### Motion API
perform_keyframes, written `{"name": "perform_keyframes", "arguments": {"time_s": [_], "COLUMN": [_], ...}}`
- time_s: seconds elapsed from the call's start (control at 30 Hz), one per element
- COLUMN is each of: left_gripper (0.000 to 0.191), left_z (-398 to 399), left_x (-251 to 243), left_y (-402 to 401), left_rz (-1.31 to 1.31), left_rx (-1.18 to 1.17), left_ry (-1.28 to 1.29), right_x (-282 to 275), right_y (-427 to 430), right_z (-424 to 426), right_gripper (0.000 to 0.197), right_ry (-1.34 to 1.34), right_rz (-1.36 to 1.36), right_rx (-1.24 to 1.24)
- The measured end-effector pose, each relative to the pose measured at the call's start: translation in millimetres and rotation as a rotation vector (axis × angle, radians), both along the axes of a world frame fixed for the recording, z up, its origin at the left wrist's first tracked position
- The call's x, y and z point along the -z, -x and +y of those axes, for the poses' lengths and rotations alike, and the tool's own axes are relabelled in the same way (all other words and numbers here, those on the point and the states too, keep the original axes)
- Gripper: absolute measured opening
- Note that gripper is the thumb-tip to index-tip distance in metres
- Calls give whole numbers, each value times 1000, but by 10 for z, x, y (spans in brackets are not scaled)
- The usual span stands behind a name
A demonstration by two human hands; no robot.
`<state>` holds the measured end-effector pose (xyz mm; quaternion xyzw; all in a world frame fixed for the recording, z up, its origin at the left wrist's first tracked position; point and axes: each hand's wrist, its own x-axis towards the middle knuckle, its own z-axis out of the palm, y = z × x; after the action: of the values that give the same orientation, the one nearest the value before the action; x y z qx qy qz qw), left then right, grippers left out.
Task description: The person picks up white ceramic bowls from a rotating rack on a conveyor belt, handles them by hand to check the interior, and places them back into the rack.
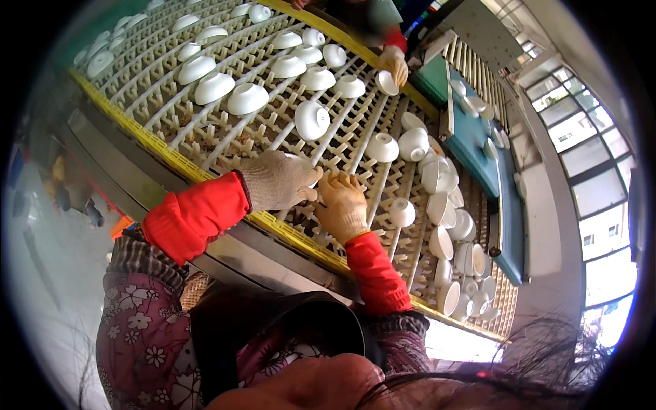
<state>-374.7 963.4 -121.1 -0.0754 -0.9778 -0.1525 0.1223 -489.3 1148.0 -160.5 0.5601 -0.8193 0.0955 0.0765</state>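
Note:
My left hand (279, 180), in a knitted work glove, is closed around a white bowl (313, 184) that it mostly covers. Close on its right is my right hand (342, 205), in a yellowed glove, with bent fingers near that bowl; whether they grip it is hidden. Both are above a pegged conveyor belt (246, 141) with long pale rods across it. Just beyond my hands, a white bowl (311, 121) lies tilted with its foot ring towards me. Another upturned bowl (401, 212) rests to the right of my right hand.
Several upturned bowls (247, 99) stand farther along the belt. Stacked and tipped bowls (442, 212) crowd its right end. Yellow guard rails (302, 245) edge the belt. Opposite, a co-worker's gloved hand (393, 64) holds a bowl (385, 83). A green belt (474, 148) carries more bowls.

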Motion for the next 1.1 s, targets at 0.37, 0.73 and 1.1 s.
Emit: {"name": "perform_keyframes", "arguments": {"time_s": [0.37,0.73,1.1], "left_gripper": [44,38,38], "left_z": [-850,-648,-471], "left_x": [-152,-76,-69], "left_y": [62,151,192], "left_rz": [123,19,130], "left_rx": [-786,-650,-684], "left_ry": [-333,-189,-222], "right_x": [-302,-255,-242], "right_y": [-201,31,103], "right_z": [-370,-590,-582], "right_gripper": [42,39,39], "right_ry": [-549,-936,-896], "right_rz": [156,305,285], "right_rx": [-70,-256,-269]}}
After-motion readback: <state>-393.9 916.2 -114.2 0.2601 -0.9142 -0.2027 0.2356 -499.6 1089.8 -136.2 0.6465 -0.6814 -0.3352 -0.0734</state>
